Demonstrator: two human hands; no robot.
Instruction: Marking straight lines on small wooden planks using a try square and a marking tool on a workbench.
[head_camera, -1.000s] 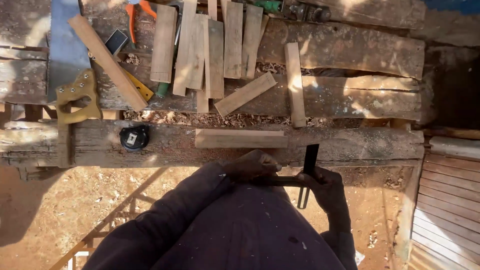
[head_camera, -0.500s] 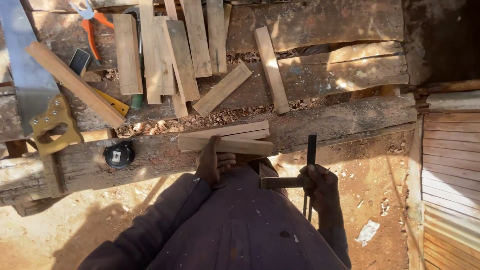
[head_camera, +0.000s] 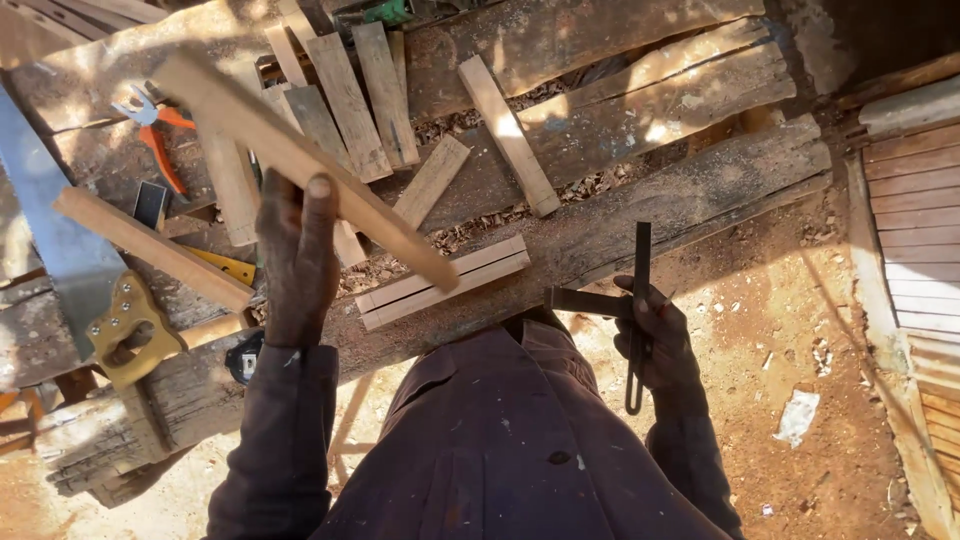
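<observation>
A long wooden strip (head_camera: 300, 165) is held raised in the left hand (head_camera: 295, 262), fingers wrapped round it, thumb (head_camera: 318, 205) pressed on its face; the strip is tilted, upper end to the left, lower end approx. over the bench. A dark metal try square (head_camera: 625, 305) is gripped in the right hand (head_camera: 660, 340), fingers closed round the stock, blade pointing left, held off the bench edge above the dirt ground (head_camera: 800, 330). A rough plank workbench (head_camera: 640, 200) is seen in front. On it, just beyond the raised strip, two pale battens (head_camera: 445, 283) lie side by side, touching. Further back, several short wood offcuts (head_camera: 350, 90) are scattered w/ shavings. At left, a handsaw (head_camera: 75, 270) w/ yellow handle, orange-handled pliers (head_camera: 155, 125) and a black tape measure (head_camera: 245, 357) are noted.
</observation>
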